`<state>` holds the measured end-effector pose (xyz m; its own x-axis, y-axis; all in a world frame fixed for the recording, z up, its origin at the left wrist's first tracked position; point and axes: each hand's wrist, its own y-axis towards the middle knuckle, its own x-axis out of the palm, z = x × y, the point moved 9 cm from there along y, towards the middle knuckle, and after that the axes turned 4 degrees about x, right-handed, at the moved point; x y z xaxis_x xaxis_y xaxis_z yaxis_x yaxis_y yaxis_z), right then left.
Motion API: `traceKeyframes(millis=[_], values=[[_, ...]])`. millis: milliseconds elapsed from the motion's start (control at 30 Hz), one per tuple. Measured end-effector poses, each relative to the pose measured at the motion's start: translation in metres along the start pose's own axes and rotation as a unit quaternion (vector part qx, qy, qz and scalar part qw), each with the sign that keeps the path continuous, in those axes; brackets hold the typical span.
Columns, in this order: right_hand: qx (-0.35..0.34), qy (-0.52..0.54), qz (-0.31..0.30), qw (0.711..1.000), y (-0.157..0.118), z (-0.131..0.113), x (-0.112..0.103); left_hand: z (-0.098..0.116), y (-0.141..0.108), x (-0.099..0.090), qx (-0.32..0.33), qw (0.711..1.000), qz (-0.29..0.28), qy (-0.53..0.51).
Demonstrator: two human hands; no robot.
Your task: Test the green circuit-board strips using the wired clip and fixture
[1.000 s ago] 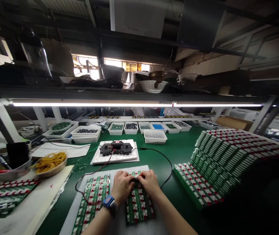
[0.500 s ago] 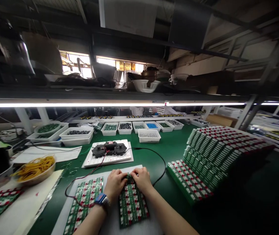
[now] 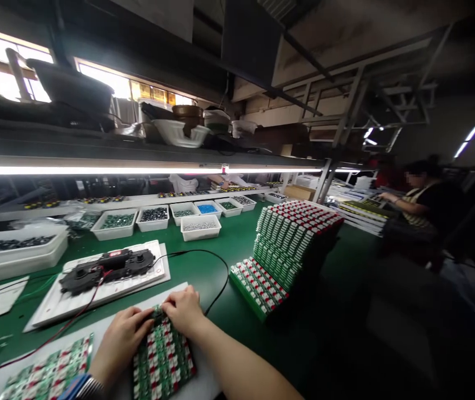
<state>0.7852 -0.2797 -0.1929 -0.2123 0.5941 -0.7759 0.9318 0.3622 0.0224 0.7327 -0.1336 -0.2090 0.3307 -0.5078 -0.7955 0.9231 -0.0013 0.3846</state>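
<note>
A green circuit board panel point(image 3: 164, 358) with rows of white and red parts lies on a pale sheet point(image 3: 204, 378). At its top left edge my left hand point(image 3: 123, 339), with a blue watch on the wrist, pinches the board's end. My right hand point(image 3: 183, 311) grips the same end from the right, thumb and fingertips close together. Both hands' fingertips partly cover the far edge. Left of my left hand lies another such panel point(image 3: 49, 372), partly out of view at the bottom.
Tall stacks of panels point(image 3: 287, 244) stand to the right. A black device point(image 3: 108, 269) with wires lies on a white tray. White bins of small parts point(image 3: 201, 228) line the back under a lit shelf. Another person point(image 3: 420, 194) is at the far right.
The view has swung right, so everything appears shifted left and the other person has come into view. Both hands stay at the far end of the same panel.
</note>
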Motion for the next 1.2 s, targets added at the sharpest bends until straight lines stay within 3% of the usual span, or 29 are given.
traceKeyframes(millis=[233, 600, 1000, 1200], values=[[-0.005, -0.06, -0.02, 0.998, 0.002, -0.008, -0.005, 0.009, 0.001, -0.007, -0.037, 0.999, 0.003, -0.013], [-0.001, -0.062, -0.029, 0.998, 0.005, -0.011, -0.004, 0.022, -0.002, -0.01, -0.092, 0.995, -0.019, -0.014], [-0.028, -0.025, 0.057, 0.998, -0.004, -0.012, -0.006, 0.023, -0.002, -0.01, -0.093, 0.995, -0.009, -0.019], [-0.032, -0.031, 0.069, 0.997, -0.006, -0.01, -0.007, 0.024, -0.003, -0.011, -0.094, 0.995, -0.007, -0.019]])
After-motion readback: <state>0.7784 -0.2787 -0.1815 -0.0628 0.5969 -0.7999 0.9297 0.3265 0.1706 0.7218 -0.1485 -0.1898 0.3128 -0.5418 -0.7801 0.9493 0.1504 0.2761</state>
